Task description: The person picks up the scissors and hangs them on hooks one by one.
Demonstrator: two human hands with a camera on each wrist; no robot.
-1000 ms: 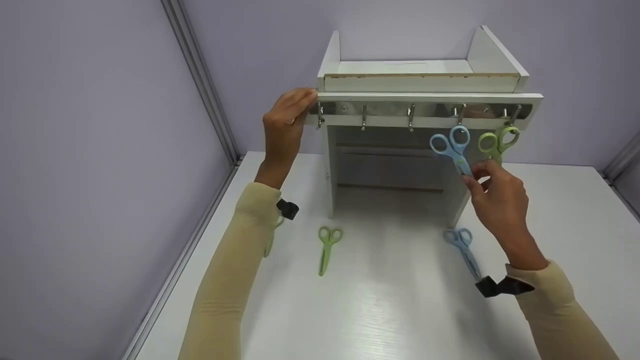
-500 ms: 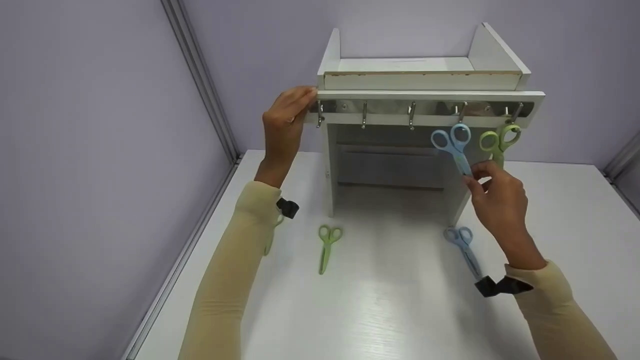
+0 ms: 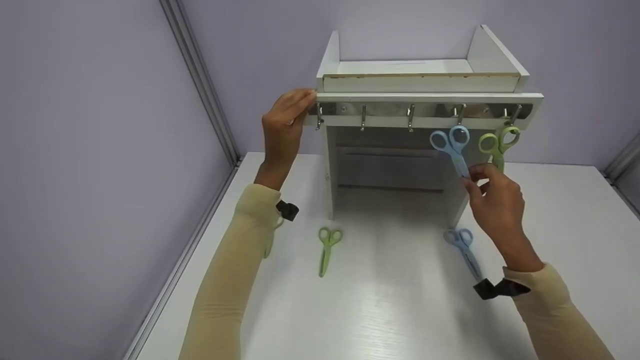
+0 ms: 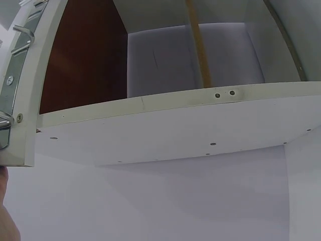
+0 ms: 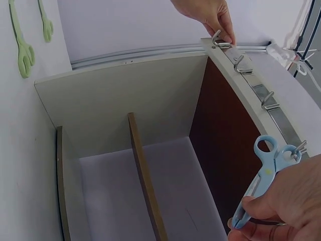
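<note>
Two scissors hang on the hook rail: blue scissors and green scissors. Right hand fingers pinch the blue blades; left hand fingers grip the rail's end.

Blue scissors in my right hand; pale green scissors hang beside them. Green scissors and a second blue pair lie on the white table. Shelf white, hooks silver, walls lilac, my sleeves cream.
</note>
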